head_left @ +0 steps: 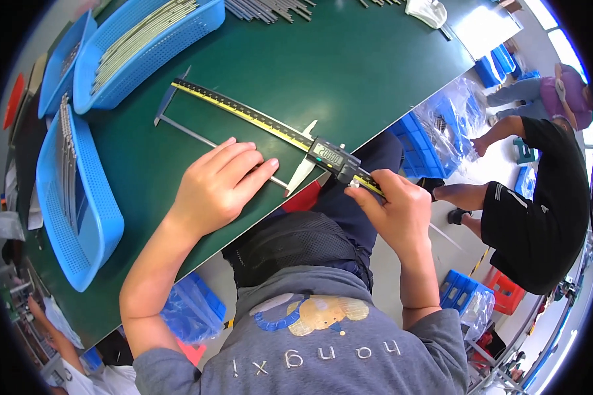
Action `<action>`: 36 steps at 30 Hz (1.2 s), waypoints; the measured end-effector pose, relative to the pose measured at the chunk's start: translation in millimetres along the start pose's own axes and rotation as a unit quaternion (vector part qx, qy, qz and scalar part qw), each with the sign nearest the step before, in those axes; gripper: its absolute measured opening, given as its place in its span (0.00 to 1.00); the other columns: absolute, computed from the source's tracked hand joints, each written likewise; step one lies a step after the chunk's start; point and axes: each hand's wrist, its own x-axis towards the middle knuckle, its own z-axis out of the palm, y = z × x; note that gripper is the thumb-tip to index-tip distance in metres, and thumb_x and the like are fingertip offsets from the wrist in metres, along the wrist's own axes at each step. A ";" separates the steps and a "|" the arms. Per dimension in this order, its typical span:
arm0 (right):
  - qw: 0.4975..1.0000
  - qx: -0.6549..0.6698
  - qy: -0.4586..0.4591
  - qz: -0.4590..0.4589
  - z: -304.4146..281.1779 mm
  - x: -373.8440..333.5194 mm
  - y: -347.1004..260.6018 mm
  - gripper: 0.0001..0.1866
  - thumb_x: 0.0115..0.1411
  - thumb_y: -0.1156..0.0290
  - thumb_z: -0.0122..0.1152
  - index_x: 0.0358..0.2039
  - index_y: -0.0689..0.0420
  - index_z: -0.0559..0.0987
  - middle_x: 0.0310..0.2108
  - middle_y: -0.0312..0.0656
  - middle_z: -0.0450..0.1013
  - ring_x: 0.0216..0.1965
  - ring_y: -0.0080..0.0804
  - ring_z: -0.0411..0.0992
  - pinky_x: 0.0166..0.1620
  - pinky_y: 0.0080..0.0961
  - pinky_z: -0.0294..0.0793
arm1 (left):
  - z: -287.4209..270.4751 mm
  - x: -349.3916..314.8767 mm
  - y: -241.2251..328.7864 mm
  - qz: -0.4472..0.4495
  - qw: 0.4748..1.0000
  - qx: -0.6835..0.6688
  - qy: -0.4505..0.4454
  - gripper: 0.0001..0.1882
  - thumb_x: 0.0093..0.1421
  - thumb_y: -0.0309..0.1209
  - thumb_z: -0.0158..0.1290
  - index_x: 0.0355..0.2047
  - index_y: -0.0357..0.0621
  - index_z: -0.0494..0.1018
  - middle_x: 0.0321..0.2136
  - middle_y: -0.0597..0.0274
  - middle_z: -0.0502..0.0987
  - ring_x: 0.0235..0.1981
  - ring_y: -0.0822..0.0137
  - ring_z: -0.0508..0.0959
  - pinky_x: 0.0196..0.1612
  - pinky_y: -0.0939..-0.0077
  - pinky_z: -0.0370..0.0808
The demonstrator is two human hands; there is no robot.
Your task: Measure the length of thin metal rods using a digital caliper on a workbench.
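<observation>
Two hands measuring a thin rod with a long digital caliper on a green table.

The right hand (396, 205) pinches the caliper (280, 131) by its slider at the table's near edge; the left hand (219, 184) lies flat, fingers extended, pressing the thin metal rod (190, 132) between the caliper's jaws. Blue baskets (79, 204) of rods line the green table's (349, 66) left edge. Both forearms reach in from below, and another person (540, 217) bends nearby.
</observation>
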 end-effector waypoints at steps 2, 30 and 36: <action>1.000 0.001 0.001 0.000 1.2 -0.8 0.7 0.19 0.49 0.52 0.67 0.23 0.56 0.75 0.17 0.37 0.71 0.17 0.37 0.71 0.20 0.29 0.67 | 0.1 0.3 -0.8 0.000 1.000 -0.007 0.003 0.13 0.47 0.26 0.54 0.35 0.46 0.79 0.32 0.62 0.75 0.38 0.63 0.77 0.43 0.65 0.78; 0.997 0.065 -0.040 -0.006 23.9 7.5 -3.6 0.20 0.53 0.54 0.61 0.22 0.60 0.71 0.17 0.44 0.70 0.19 0.44 0.72 0.22 0.37 0.71 | -53.8 55.9 -119.6 -0.056 0.947 0.216 0.229 0.11 0.61 0.18 0.47 0.44 0.31 0.74 0.40 0.52 0.76 0.42 0.56 0.77 0.48 0.70 0.73; 0.997 0.075 -0.012 -0.009 25.5 5.3 5.5 0.20 0.54 0.53 0.61 0.22 0.58 0.71 0.16 0.43 0.69 0.17 0.43 0.71 0.21 0.36 0.70 | -12.1 44.1 -228.6 -0.311 0.947 0.013 0.074 0.12 0.66 0.27 0.44 0.42 0.32 0.74 0.36 0.53 0.77 0.39 0.60 0.77 0.46 0.73 0.72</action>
